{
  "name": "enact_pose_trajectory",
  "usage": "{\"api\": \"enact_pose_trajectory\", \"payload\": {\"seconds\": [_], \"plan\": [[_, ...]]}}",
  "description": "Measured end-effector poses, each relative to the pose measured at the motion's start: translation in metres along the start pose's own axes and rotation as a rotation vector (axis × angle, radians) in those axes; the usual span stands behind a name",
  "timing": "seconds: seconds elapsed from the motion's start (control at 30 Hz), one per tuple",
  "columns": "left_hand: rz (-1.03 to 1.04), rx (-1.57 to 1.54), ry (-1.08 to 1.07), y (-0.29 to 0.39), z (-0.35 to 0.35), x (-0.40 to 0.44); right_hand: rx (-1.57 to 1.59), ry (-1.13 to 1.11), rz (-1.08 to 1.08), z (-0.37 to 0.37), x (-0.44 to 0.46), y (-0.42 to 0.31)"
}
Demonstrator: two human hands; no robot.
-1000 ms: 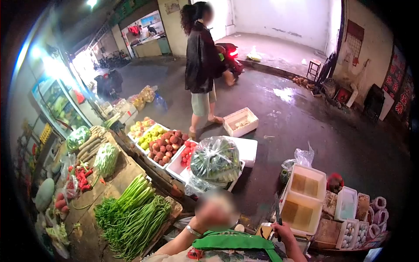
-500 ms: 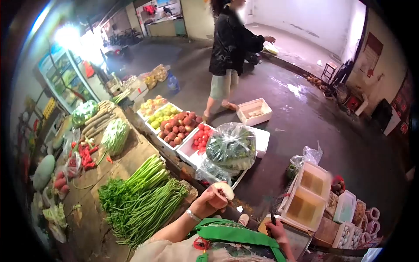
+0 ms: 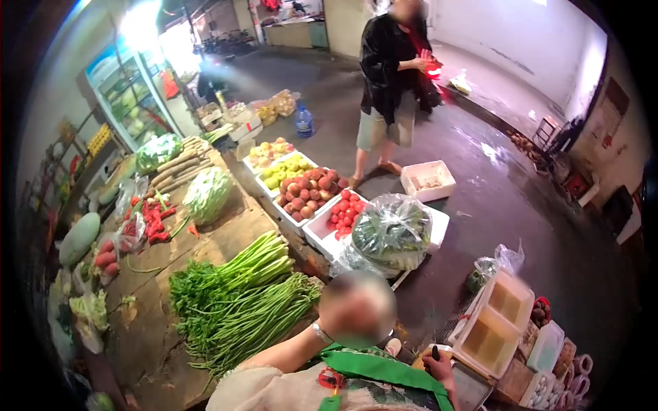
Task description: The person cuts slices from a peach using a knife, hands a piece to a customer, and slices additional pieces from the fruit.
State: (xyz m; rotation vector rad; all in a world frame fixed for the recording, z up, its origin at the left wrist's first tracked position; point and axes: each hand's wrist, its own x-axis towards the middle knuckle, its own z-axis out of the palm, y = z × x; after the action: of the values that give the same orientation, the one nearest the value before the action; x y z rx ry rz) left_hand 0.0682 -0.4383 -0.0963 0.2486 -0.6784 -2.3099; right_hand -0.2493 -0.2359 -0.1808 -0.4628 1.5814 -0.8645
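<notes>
Black handle [image 3: 435, 353] in R hand [image 3: 440, 368].
Fingers closed round it; L hand [image 3: 353, 312] blurred, can't tell grip, nr bagged greens [image 3: 392, 233] & long beans [image 3: 257, 325].

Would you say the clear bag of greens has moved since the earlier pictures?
No, the clear bag of greens still sits beside the tomatoes.

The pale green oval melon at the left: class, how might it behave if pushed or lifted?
The melon would probably roll about its long axis when pushed, since its sides are rounded. Its skin looks smooth, so it may slip from a loose grip. Its bulk suggests it is fairly heavy.
</notes>
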Motion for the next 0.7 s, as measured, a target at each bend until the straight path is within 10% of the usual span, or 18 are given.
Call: {"api": "enact_pose_trajectory", "payload": {"seconds": [0.23, 0.43, 0.63, 0.7], "plan": [[0.056, -0.213, 0.14, -0.026, -0.031, -0.027, -0.077, -0.059, -0.007, 0.033, -0.009, -0.055], [0.069, -0.402, 0.158, -0.049, -0.022, -0.039, -0.624, -0.009, -0.645, 0.024, 0.018, -0.082], [0.187, -0.255, -0.039, -0.041, 0.067, -0.015, -0.6, -0.149, -0.546, 0.015, 0.007, -0.135], [0.263, -0.075, 0.188, -0.052, 0.08, -0.021, -0.563, -0.192, -0.502, 0.018, 0.01, -0.147]]}}
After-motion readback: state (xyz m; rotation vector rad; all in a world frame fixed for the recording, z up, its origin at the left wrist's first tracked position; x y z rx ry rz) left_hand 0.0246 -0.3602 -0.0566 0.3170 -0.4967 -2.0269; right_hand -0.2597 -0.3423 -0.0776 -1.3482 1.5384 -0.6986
